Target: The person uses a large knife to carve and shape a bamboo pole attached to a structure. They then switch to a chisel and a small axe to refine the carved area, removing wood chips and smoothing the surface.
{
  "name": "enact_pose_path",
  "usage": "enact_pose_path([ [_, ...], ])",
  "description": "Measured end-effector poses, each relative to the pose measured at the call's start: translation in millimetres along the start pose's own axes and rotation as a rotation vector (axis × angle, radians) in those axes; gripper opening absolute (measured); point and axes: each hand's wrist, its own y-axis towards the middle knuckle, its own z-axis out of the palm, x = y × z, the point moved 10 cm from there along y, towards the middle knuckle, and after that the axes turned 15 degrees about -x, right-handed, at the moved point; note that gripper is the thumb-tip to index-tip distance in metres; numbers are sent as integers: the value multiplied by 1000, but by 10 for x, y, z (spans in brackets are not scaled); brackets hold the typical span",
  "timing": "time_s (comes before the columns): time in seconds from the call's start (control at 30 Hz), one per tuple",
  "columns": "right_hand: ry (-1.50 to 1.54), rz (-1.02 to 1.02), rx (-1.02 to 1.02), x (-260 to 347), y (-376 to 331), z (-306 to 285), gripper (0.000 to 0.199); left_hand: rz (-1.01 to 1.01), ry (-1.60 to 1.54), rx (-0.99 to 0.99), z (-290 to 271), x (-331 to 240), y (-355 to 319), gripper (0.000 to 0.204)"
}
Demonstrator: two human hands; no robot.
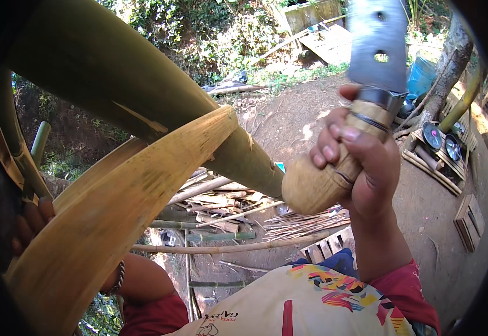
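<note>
Your right hand (370,162) is at the right of the bamboo pole (149,78); its grip is closed around the wooden handle (317,185) of a broad blade (377,56), which points up; the tan sheath (121,196) passes in front of the pole and down to its left; there your left hand (34,218) is at the sheath's edge — partly hidden, so I cannot tell its grip; a too flat stroke could make the blade glance from the round pole — perhaps toward those fingers.
</note>
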Motion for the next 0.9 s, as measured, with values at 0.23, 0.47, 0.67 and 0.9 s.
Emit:
enact_pose_path([
  [0.23, -317, 669, -37, -1579, -336, -581, 35, -9, 152, 97, 116, 1, -15, 41],
  [0.47, -2, -194, -130, 26, -3, -185, 44, -111, 88, 131, 63, -84, 67, 32],
  [0.67, -283, 691, -54, -1703, -363, -607, 38, 48, 176, 96, 57, 21, 60, 33],
  [0.9, 36, -82, -78, -209, -10, -183, 41, -196, 167, 261, 78, -56, 115, 33],
])
